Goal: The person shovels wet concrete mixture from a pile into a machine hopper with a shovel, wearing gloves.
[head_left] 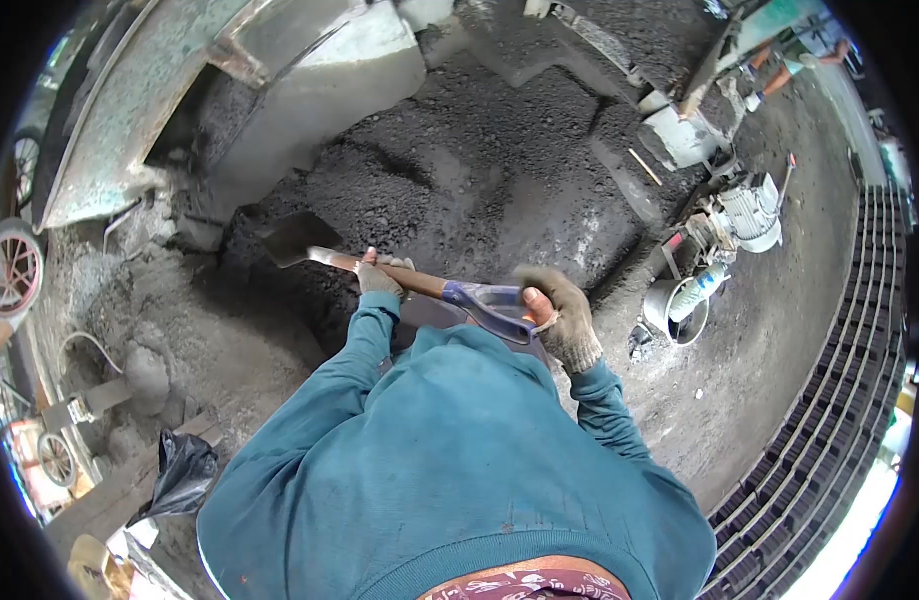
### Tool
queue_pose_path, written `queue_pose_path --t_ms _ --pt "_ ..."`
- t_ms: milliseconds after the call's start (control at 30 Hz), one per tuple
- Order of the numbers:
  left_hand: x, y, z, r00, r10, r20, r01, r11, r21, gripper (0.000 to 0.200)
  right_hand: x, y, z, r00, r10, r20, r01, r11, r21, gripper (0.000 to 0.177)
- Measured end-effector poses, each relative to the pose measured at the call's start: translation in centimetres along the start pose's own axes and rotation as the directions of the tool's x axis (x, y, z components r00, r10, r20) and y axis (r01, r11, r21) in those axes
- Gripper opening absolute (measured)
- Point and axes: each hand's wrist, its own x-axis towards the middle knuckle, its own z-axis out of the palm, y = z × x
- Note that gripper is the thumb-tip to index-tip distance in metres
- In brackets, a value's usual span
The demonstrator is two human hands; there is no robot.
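A shovel lies across the front of my body, its dark blade point(301, 238) to the left over the heap of dark grey material point(449, 180). My left hand point(381, 277), in a knitted glove with bare fingertips, is wrapped round the brown wooden shaft point(423, 283) near the blade. At the other end, my gloved right hand point(564, 320) grips the blue-grey D-shaped handle point(484, 308), the thumb showing on it. Motion slightly blurs the right glove.
An electric motor point(749, 212) stands at the right, beside a metal bucket point(676, 312). Long racks of dark blocks point(829, 400) line the far right. On the left are a black plastic bag point(184, 472) and a red-rimmed wheel point(13, 268). Another person point(779, 75) is at the upper right.
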Motion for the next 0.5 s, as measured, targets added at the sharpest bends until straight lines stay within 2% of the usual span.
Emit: queue_pose_path --t_ms 33,67,100,133,167,200,233,267,300,333,367,400,433,467,500 --pt "-1.5 -0.5 1.9 0.999 0.040 0.023 -0.040 0.999 -0.026 0.027 -0.6 1.5 -0.5 0.990 0.072 -0.125 -0.068 0.997 0.037 0.043" --pt "-2.8 -0.9 3.7 0.997 -0.003 0.077 0.003 1.000 -0.003 0.027 -1.6 6.3 -1.6 0.985 0.095 -0.143 -0.105 0.993 -0.062 0.057" --pt "-2.5 -1.7 4.3 0.989 -0.047 0.143 0.048 0.999 0.001 0.027 -2.5 7.1 -2.4 0.952 0.290 -0.102 -0.257 0.932 0.255 0.059" --pt "-2.1 -2.5 4.8 0.974 -0.091 0.208 0.091 0.996 0.009 0.028 -3.4 7.5 -2.9 0.893 0.449 -0.001 -0.378 0.753 0.538 0.062" --pt "-1.5 -3.2 5.3 0.953 -0.135 0.272 0.135 0.991 0.019 0.029 -4.2 7.8 -3.2 0.820 0.553 0.146 -0.456 0.478 0.751 0.064" --pt "0.1 -4.0 5.1 0.929 -0.198 0.313 0.192 0.980 0.051 0.033 -4.8 7.8 -2.8 0.748 0.656 0.100 -0.404 0.331 0.853 0.065" --pt "-0.4 -5.4 6.0 0.951 -0.215 0.220 0.185 0.971 0.148 0.034 -6.2 10.5 -1.8 0.745 0.666 0.044 -0.279 0.251 0.927 0.059" --pt "-1.6 -7.7 7.3 0.967 -0.220 0.127 0.185 0.952 0.242 0.035 -7.0 11.5 -1.8 0.675 0.738 0.021 -0.312 0.259 0.914 0.057" --pt "-2.0 -9.8 8.2 0.976 -0.214 0.034 0.191 0.924 0.331 0.036 -8.1 14.0 -1.2 0.649 0.761 0.002 -0.280 0.236 0.931 0.052" --pt "-0.1 -11.4 7.7 0.951 -0.304 0.054 0.264 0.893 0.364 0.038 -9.5 18.0 -0.2 0.563 0.826 0.008 -0.217 0.138 0.966 0.042" --pt "1.9 -12.9 7.2 0.918 -0.390 0.070 0.333 0.855 0.398 0.040 -10.2 19.9 0.3 0.482 0.875 -0.046 -0.281 0.204 0.938 0.026" --pt "2.4 -14.9 7.4 0.912 -0.409 -0.027 0.377 0.809 0.451 0.038 -9.6 18.1 0.3 0.404 0.913 -0.053 -0.272 0.175 0.946 0.012" --pt "3.0 -17.1 7.7 0.899 -0.421 -0.121 0.422 0.758 0.498 0.037 -9.1 17.7 0.8 0.284 0.931 -0.229 -0.358 0.324 0.876 0.008" --pt "7.5 -19.8 5.0 0.873 -0.456 -0.175 0.472 0.695 0.542 0.034 -9.1 18.3 1.5 0.172 0.896 -0.408 -0.455 0.440 0.774 0.005" --pt "11.9 -22.5 2.0 0.841 -0.488 -0.235 0.524 0.623 0.580 0.032 -10.3 20.7 2.1 0.058 0.902 -0.427 -0.406 0.412 0.816 0.004"
